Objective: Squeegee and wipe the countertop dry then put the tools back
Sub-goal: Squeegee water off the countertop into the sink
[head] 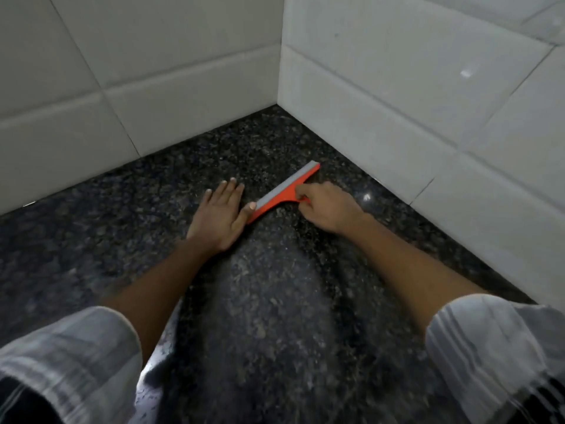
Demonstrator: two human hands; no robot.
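An orange squeegee (284,192) with a grey rubber blade lies slanted on the dark speckled granite countertop (260,301), close to the inner corner of the tiled walls. My right hand (328,206) grips its short handle from the right. My left hand (221,214) rests flat on the counter, fingers spread, its thumb touching the squeegee's near left end. No cloth is in view.
White tiled walls (137,71) meet at a corner (279,102) just behind the squeegee and border the counter at the back and right. Rolled-up striped sleeves (495,347) fill the lower corners. A small glint (366,197) shows on the counter to the right.
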